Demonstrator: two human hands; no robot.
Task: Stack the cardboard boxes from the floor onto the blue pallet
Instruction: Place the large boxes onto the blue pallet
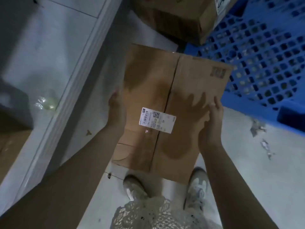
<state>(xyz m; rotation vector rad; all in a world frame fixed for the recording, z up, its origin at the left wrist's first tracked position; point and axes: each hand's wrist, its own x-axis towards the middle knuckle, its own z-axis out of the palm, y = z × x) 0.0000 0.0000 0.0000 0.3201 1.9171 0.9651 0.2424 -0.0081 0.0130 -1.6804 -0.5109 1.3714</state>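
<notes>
- The cardboard box (148, 80) sits between 2 hands in front of the person, apparently lifted off the floor (239, 162) above the shoes (196, 187)
- The left hand (115, 103) presses flat on the box's left side, fingers lying along the edge; whether any hook underneath is hidden
- The right hand (212, 123) presses on the right side with fingers straight and spread, nothing curled round; the box is held by squeeze alone
- The box's long axis runs away from the feet, along its taped centre seam, leaning slightly right
- The blue pallet (264, 63) lies ahead and to the right; the box's far right corner already overlaps its edge in view, so the right hand is nearer and the move is likely a forward-right swing
- Another box (178, 19) rests at the pallet's far left corner
- The cardboard is plain brown, matte, flat-faced, with 1 white label (157, 119) across the seam; the pallet is hard plastic with an open grid
- A pale ledge (49, 63) runs along the left
</notes>
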